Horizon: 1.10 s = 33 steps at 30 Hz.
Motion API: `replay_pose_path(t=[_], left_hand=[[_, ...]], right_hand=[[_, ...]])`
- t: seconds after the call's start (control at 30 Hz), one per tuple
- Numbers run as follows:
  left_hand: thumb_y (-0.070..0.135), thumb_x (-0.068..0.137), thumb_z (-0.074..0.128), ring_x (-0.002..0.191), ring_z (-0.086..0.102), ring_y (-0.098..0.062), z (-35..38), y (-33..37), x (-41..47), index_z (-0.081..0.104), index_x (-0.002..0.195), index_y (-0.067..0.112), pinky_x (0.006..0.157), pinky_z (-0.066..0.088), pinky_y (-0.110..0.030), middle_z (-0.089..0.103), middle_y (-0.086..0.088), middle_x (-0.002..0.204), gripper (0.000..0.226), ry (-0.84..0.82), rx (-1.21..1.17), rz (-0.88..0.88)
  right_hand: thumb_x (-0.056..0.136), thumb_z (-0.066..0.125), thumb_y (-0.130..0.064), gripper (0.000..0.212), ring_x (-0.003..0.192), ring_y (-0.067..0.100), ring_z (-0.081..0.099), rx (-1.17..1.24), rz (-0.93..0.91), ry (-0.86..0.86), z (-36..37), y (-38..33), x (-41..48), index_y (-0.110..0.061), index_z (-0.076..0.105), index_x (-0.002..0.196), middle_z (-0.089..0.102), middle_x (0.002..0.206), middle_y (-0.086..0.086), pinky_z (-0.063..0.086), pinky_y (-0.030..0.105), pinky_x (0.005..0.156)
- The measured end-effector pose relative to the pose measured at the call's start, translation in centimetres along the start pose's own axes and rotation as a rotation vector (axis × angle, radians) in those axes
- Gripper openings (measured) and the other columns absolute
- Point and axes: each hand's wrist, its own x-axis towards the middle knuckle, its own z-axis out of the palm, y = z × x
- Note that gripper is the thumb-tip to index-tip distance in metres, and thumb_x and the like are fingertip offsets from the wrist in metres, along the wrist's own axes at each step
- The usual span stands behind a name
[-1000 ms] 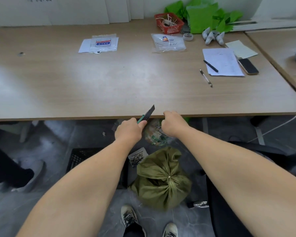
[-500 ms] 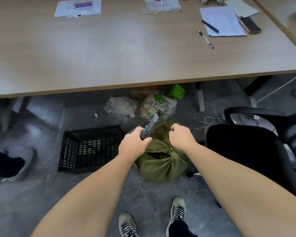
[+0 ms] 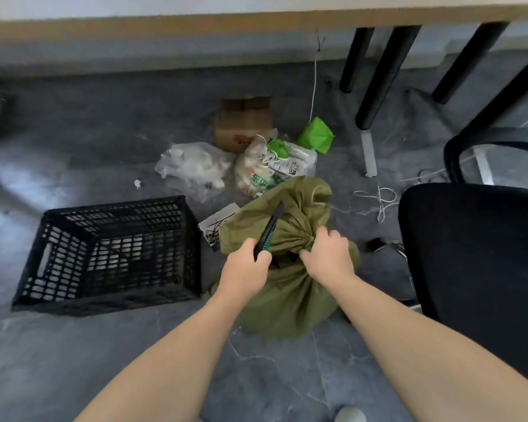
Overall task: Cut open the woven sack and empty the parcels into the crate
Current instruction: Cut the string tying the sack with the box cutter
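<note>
An olive-green woven sack [image 3: 287, 296] sits on the grey floor, tied shut at its gathered neck. My right hand [image 3: 328, 257] grips that neck at the knot. My left hand [image 3: 246, 271] holds a utility knife [image 3: 269, 229] with a black and green body, its blade pointing up and away over the sack's top flap. A black plastic crate [image 3: 116, 254] with perforated walls stands just left of the sack, with nothing visible inside it. No parcels are visible.
A black office chair [image 3: 470, 269] stands close on the right. Beyond the sack lie clear plastic bags [image 3: 195, 166], a printed bag [image 3: 272, 172], a green packet [image 3: 316, 135] and a cardboard box [image 3: 244, 123]. Table legs [image 3: 381, 74] and the table edge [image 3: 256, 21] lie ahead.
My view has dropped from the tabletop to the floor. Both hands went down from the table edge to the sack; the right hand took hold of its tied neck, and the knife came with the left.
</note>
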Motion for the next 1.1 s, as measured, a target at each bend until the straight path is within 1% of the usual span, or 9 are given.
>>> replay_pose_path(t=[0.13, 0.27, 0.43, 0.53, 0.6, 0.7, 0.87, 0.97, 1.1], left_hand=[[0.02, 0.089, 0.043, 0.069, 0.046, -0.022, 3.9, -2.2, 3.5, 0.046, 0.077, 0.016, 0.063, 0.037, -0.038, 0.055, -0.001, 0.075, 0.014, 0.093, -0.176, 0.152], [0.035, 0.088, 0.048, 0.067, 0.046, -0.019, 6.0, -4.8, 6.7, 0.048, 0.075, 0.012, 0.066, 0.037, -0.039, 0.051, 0.002, 0.069, 0.027, 0.141, -0.283, 0.26], [0.054, 0.085, 0.048, 0.064, 0.047, -0.018, 6.3, -5.7, 8.4, 0.054, 0.077, 0.011, 0.066, 0.037, -0.039, 0.05, 0.01, 0.06, 0.044, 0.167, -0.316, 0.353], [0.044, 0.091, 0.05, 0.063, 0.049, -0.016, 5.7, -5.0, 7.8, 0.059, 0.084, 0.008, 0.065, 0.04, -0.037, 0.053, 0.008, 0.061, 0.037, 0.167, -0.36, 0.419], [0.032, 0.097, 0.05, 0.064, 0.048, -0.017, 5.3, -4.5, 7.1, 0.057, 0.088, -0.001, 0.064, 0.039, -0.033, 0.053, -0.003, 0.068, 0.035, 0.134, -0.41, 0.456], [0.037, 0.092, 0.05, 0.073, 0.055, -0.017, 4.6, -4.3, 6.2, 0.058, 0.082, 0.012, 0.068, 0.04, -0.026, 0.058, 0.006, 0.071, 0.028, 0.121, -0.276, 0.54], [0.042, 0.084, 0.055, 0.082, 0.062, -0.007, 4.0, -4.9, 5.2, 0.061, 0.095, 0.034, 0.074, 0.047, -0.027, 0.07, 0.009, 0.083, 0.015, 0.214, 0.012, 0.62], [0.049, 0.082, 0.055, 0.083, 0.06, -0.003, 3.5, -5.3, 4.9, 0.066, 0.108, 0.029, 0.076, 0.049, -0.024, 0.065, 0.021, 0.088, 0.034, 0.287, 0.189, 0.678], [0.062, 0.079, 0.043, 0.088, 0.063, -0.014, 2.3, -5.5, 4.7, 0.066, 0.114, 0.03, 0.075, 0.053, -0.038, 0.067, 0.014, 0.094, 0.052, 0.383, 0.417, 0.704]], right_hand=[[0.088, 0.067, -0.034, 0.061, 0.123, 0.038, 0.048, -0.1, -0.036, 0.052, 3.9, 0.8, 3.9, -0.009, 0.038, 0.136, 0.056, 0.129, 0.017, 0.045, 0.044, 0.093], [0.086, 0.069, -0.035, 0.044, 0.108, 0.038, 0.059, 0.043, -0.038, 0.09, 7.0, 1.4, 6.5, -0.015, 0.048, 0.119, 0.062, 0.114, 0.015, 0.048, 0.04, 0.077], [0.082, 0.071, -0.047, 0.034, 0.088, 0.027, 0.056, 0.468, -0.078, 0.215, 7.2, 1.8, 7.7, -0.019, 0.053, 0.086, 0.062, 0.089, 0.002, 0.041, 0.034, 0.071], [0.079, 0.074, -0.04, 0.032, 0.072, 0.022, 0.054, 0.891, -0.091, 0.233, 6.6, 2.2, 7.6, -0.021, 0.05, 0.07, 0.056, 0.07, 0.002, 0.038, 0.034, 0.065], [0.074, 0.075, -0.037, 0.029, 0.068, 0.021, 0.052, 1.11, -0.131, 0.211, 6.0, 2.6, 7.1, -0.021, 0.051, 0.066, 0.052, 0.067, 0.006, 0.04, 0.034, 0.067], [0.075, 0.073, -0.033, 0.027, 0.069, 0.021, 0.046, 1.215, -0.212, 0.22, 5.4, 3.3, 6.3, -0.02, 0.051, 0.065, 0.047, 0.071, 0.009, 0.038, 0.036, 0.069], [0.078, 0.069, -0.023, 0.03, 0.07, 0.022, 0.043, 1.421, -0.298, 0.213, 5.5, 3.8, 5.5, -0.024, 0.047, 0.058, 0.045, 0.071, 0.008, 0.037, 0.039, 0.07], [0.081, 0.069, -0.02, 0.032, 0.072, 0.025, 0.042, 1.516, -0.341, 0.196, 5.6, 4.0, 5.6, -0.024, 0.048, 0.057, 0.043, 0.069, 0.009, 0.036, 0.042, 0.072], [0.073, 0.072, -0.032, 0.029, 0.08, 0.027, 0.04, 1.548, -0.383, 0.194, 5.7, 3.9, 5.5, -0.025, 0.046, 0.062, 0.043, 0.081, 0.01, 0.035, 0.047, 0.075]])
